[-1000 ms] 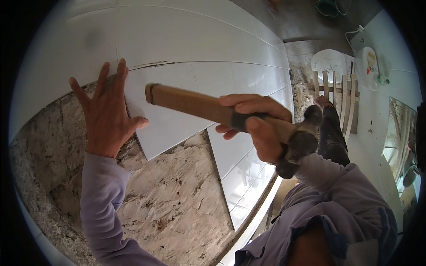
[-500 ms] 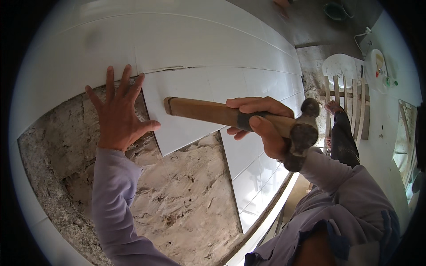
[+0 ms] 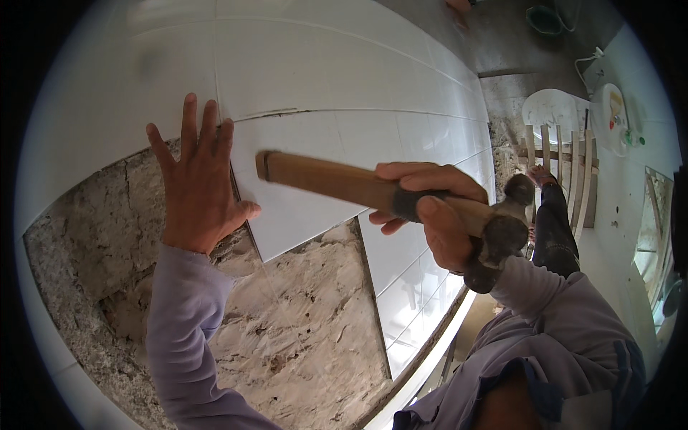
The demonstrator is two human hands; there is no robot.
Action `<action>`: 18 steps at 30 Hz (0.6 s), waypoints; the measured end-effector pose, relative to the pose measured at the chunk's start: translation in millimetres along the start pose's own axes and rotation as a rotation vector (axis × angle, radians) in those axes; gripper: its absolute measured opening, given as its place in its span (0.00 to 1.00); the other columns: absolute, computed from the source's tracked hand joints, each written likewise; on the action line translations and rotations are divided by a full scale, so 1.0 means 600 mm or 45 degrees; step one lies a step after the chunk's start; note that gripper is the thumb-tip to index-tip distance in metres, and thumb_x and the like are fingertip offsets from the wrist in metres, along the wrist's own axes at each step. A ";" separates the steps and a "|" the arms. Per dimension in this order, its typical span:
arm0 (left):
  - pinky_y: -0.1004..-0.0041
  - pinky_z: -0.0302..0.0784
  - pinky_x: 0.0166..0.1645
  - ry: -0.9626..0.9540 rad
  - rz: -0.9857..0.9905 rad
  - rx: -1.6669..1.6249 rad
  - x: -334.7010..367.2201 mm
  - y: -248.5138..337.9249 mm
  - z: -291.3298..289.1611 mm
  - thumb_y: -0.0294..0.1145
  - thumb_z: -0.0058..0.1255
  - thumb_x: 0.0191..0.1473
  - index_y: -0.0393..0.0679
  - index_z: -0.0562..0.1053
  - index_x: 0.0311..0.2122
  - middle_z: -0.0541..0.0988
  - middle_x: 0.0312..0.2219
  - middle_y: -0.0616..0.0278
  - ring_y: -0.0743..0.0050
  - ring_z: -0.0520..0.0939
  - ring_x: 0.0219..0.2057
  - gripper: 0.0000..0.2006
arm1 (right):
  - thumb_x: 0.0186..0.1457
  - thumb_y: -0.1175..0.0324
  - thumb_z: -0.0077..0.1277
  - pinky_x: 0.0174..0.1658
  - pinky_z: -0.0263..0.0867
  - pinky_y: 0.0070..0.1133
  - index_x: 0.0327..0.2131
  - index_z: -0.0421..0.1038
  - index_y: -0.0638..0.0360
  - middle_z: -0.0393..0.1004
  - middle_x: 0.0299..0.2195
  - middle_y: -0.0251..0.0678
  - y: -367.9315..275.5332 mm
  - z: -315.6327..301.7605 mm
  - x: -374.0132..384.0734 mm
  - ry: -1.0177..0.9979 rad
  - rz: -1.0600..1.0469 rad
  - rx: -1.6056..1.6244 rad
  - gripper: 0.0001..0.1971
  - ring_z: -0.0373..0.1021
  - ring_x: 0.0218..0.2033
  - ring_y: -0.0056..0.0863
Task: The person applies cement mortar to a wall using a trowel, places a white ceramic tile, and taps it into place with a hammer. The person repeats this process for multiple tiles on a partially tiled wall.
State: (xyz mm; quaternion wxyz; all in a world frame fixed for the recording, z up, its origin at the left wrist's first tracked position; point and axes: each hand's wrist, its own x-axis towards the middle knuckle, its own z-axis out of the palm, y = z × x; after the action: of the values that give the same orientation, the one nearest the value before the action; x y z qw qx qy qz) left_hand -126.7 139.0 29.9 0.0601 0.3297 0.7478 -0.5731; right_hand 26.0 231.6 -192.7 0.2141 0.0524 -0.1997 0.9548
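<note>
My left hand (image 3: 201, 190) is spread, its fingers reaching over white tile and its thumb on the left edge of a white wall tile (image 3: 276, 226). That tile's lower and left edges border rough, exposed mortar (image 3: 308, 308). In my right hand (image 3: 448, 218) is a hammer (image 3: 330, 179), gripped close to its dark, rounded metal head, which lies beside my wrist. Its wooden handle, wrapped in a black band, points left across the tile. Whether the handle's end touches the tile I cannot tell.
Glossy white tiles (image 3: 301, 57) surround the bare patch. Past my right arm, my foot rests on a wooden slatted platform (image 3: 573, 165). A round white lid-like thing (image 3: 555, 107) lies beyond it. A white basin-like object (image 3: 609, 118) and a dark green bowl (image 3: 542, 20) are farther off.
My left hand has shifted slightly upward along the tile's edge. The hammer has tilted a little: its head is lower and farther right, its handle end slightly higher and left.
</note>
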 end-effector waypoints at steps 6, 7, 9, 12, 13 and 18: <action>0.31 0.29 0.62 0.019 -0.001 -0.020 -0.004 -0.006 0.007 0.54 0.70 0.14 0.41 0.60 0.58 0.52 0.62 0.52 0.56 0.39 0.67 0.58 | 0.60 0.71 0.41 0.34 0.75 0.20 0.43 0.66 0.66 0.70 0.47 0.50 -0.012 0.005 0.006 0.044 0.102 0.098 0.11 0.76 0.34 0.29; 0.31 0.29 0.62 0.032 0.010 -0.025 -0.006 -0.009 0.012 0.53 0.70 0.14 0.41 0.60 0.58 0.52 0.62 0.52 0.56 0.40 0.67 0.58 | 0.60 0.71 0.41 0.34 0.75 0.20 0.43 0.66 0.66 0.70 0.47 0.50 -0.007 0.006 0.005 0.011 0.087 0.055 0.11 0.76 0.34 0.29; 0.31 0.29 0.62 0.022 0.006 -0.023 -0.003 -0.010 0.009 0.53 0.71 0.14 0.41 0.60 0.58 0.52 0.63 0.52 0.56 0.40 0.67 0.58 | 0.60 0.72 0.41 0.34 0.75 0.20 0.43 0.66 0.66 0.70 0.47 0.50 -0.001 0.001 0.011 -0.055 0.033 -0.034 0.10 0.76 0.34 0.29; 0.32 0.29 0.62 -0.016 -0.023 -0.033 0.003 -0.005 0.000 0.52 0.71 0.13 0.41 0.60 0.58 0.51 0.63 0.53 0.56 0.40 0.67 0.59 | 0.59 0.73 0.42 0.35 0.75 0.20 0.43 0.66 0.67 0.69 0.47 0.50 -0.010 -0.002 0.008 0.018 0.043 0.063 0.10 0.75 0.35 0.28; 0.32 0.29 0.62 0.002 -0.024 -0.046 0.002 -0.008 0.002 0.52 0.71 0.13 0.41 0.60 0.58 0.51 0.63 0.53 0.56 0.40 0.67 0.59 | 0.59 0.73 0.42 0.35 0.74 0.20 0.42 0.66 0.67 0.69 0.47 0.49 -0.014 -0.001 0.008 0.065 0.035 0.111 0.10 0.75 0.35 0.28; 0.33 0.27 0.63 -0.127 0.007 0.057 0.016 0.011 -0.020 0.54 0.70 0.17 0.42 0.56 0.60 0.49 0.64 0.56 0.57 0.40 0.67 0.60 | 0.59 0.71 0.41 0.34 0.76 0.21 0.45 0.65 0.64 0.69 0.47 0.51 0.006 -0.032 0.002 -0.072 0.110 -0.007 0.12 0.75 0.37 0.34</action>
State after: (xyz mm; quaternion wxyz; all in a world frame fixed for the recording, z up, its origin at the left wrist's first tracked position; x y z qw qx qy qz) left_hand -127.1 154.4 24.2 0.0914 0.3041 0.7300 -0.6051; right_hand 22.9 236.8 -211.6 0.1671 0.0699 -0.2104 0.9607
